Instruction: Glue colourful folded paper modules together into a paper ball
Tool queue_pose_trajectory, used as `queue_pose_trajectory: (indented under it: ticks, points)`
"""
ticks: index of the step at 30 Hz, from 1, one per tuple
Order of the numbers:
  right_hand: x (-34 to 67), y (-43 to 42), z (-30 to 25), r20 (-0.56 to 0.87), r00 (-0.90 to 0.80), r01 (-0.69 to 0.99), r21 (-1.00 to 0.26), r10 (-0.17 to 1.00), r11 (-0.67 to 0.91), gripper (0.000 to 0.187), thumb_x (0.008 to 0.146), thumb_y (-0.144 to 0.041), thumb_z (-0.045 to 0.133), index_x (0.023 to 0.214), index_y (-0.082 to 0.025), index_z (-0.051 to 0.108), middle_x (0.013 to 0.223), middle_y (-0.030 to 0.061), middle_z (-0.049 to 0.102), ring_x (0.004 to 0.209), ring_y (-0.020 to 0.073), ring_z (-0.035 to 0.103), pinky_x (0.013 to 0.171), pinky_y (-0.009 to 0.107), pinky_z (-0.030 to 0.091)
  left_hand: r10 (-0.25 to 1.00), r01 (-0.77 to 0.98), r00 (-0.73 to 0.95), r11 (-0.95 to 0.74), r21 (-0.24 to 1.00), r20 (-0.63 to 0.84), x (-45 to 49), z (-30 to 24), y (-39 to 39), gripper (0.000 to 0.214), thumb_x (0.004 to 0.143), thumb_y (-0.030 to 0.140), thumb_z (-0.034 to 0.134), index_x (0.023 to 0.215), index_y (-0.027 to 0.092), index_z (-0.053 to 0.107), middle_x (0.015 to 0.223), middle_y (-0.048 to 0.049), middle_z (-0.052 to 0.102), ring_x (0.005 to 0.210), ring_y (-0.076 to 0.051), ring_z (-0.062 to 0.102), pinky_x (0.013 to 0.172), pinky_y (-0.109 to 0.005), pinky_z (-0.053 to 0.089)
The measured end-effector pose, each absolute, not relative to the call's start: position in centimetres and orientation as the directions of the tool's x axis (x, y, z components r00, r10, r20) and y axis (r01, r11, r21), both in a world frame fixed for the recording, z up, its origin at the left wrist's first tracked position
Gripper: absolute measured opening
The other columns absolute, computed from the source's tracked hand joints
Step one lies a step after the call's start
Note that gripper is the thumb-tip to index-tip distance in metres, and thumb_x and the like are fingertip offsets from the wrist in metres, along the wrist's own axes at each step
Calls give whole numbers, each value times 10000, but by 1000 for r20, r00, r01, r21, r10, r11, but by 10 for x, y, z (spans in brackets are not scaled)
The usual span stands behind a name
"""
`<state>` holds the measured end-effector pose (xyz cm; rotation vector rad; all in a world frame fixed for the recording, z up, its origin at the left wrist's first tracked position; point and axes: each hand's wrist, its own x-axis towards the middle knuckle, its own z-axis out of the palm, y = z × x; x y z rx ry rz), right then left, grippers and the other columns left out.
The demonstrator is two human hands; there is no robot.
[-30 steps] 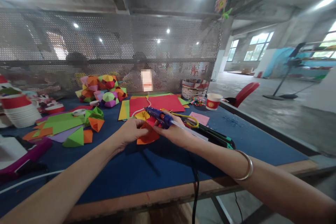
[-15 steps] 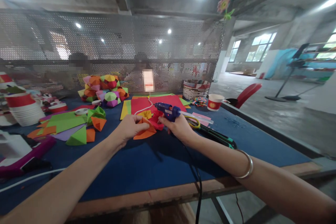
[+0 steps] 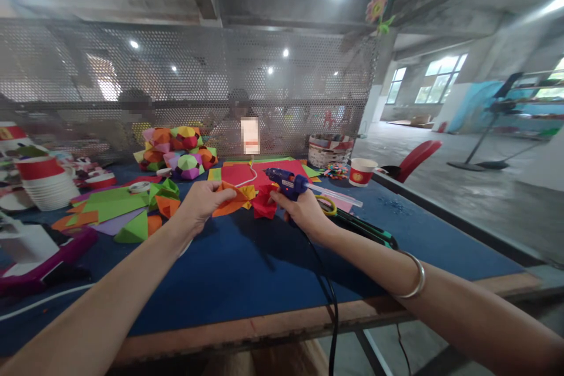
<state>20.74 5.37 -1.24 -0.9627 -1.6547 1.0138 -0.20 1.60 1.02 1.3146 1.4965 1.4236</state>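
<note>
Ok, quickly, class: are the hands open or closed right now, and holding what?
Left hand: closed, holding orange paper.
Right hand: closed, holding a blue glue gun; red paper seems pinched too.

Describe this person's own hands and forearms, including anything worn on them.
The left hand and right hand are ungloved, and no sleeve shows on either forearm. A smooth, rounded, silver-coloured bangle circles the right forearm; nothing worn shows on the left.
</note>
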Motion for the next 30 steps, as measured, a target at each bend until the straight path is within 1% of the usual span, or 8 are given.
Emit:
queue_pose_trajectory:
  ticks: [5, 9, 15, 17, 21, 24, 27, 30]
  points:
    - [208, 51, -8, 298, -250, 142, -930, 921, 340, 144, 902, -274, 676, 800, -183, 633, 716, 17, 689, 420, 83, 466, 458, 243, 410, 907, 122, -393, -110, 986, 150, -8, 17, 17, 108, 580, 228, 791, 652, 164, 743, 635, -29, 726, 596, -148, 628, 599, -258, 483]
    - [208, 53, -12, 286, -241, 155, -932, 928, 327, 152, 909, -301, 686, 832, -185, 626, 664, -2, 649, 437, 96, 490, 457, 239, 397, 932, 123, -354, -40, 992, 81, -7, 12, 18, 146, 601, 231, 796, 715, 146, 762, 658, -45, 736, 598, -164, 639, 582, -266, 484]
    - [206, 56, -15, 258, -239, 154, -942, 936, 298, 147, 896, -307, 690, 871, -169, 646, 744, 23, 700, 423, 81, 474, 438, 233, 386, 917, 508, -341, -3, 861, 205, -12, -5, 26, 151, 676, 258, 749, 766, 146, 794, 457, 45, 562, 426, -110, 487, 459, -227, 349]
    - [206, 55, -15, 284, -255, 139, -935, 924, 325, 149, 890, -305, 690, 935, -165, 663, 764, 22, 706, 429, 79, 468, 450, 234, 395, 921, 547, -340, 29, 837, 191, -12, -7, 28, 138, 702, 245, 731, 778, 144, 785, 453, 48, 569, 391, -113, 500, 449, -230, 377]
    - [207, 55, -16, 317, -275, 126, -924, 908, 361, 188, 880, -306, 685, 1004, -164, 682, 744, 7, 687, 428, 79, 454, 454, 238, 387, 912, 386, -385, 21, 922, 141, -5, -5, 31, 101, 692, 203, 753, 767, 136, 741, 615, -10, 705, 514, -152, 670, 556, -256, 554]
    - [207, 56, -16, 314, -284, 134, -922, 906, 362, 172, 884, -327, 677, 952, -169, 671, 708, -2, 665, 420, 82, 449, 447, 241, 375, 907, 239, -405, -17, 971, 115, 0, -1, 31, 119, 687, 209, 773, 766, 135, 724, 640, -22, 713, 599, -165, 713, 620, -269, 607]
    - [208, 57, -17, 323, -278, 164, -912, 905, 376, 174, 880, -343, 687, 912, -174, 664, 661, -18, 628, 428, 89, 453, 447, 239, 371, 910, 238, -391, -45, 970, 138, -3, 3, 30, 106, 715, 235, 748, 722, 134, 717, 656, -45, 723, 601, -165, 703, 590, -266, 598]
    - [208, 59, -20, 328, -282, 175, -907, 902, 384, 207, 878, -354, 699, 970, -169, 684, 681, -13, 649, 436, 92, 465, 452, 239, 385, 902, 321, -383, -72, 944, 199, -13, 10, 28, 123, 744, 252, 712, 701, 136, 716, 697, -81, 749, 603, -172, 683, 564, -270, 576]
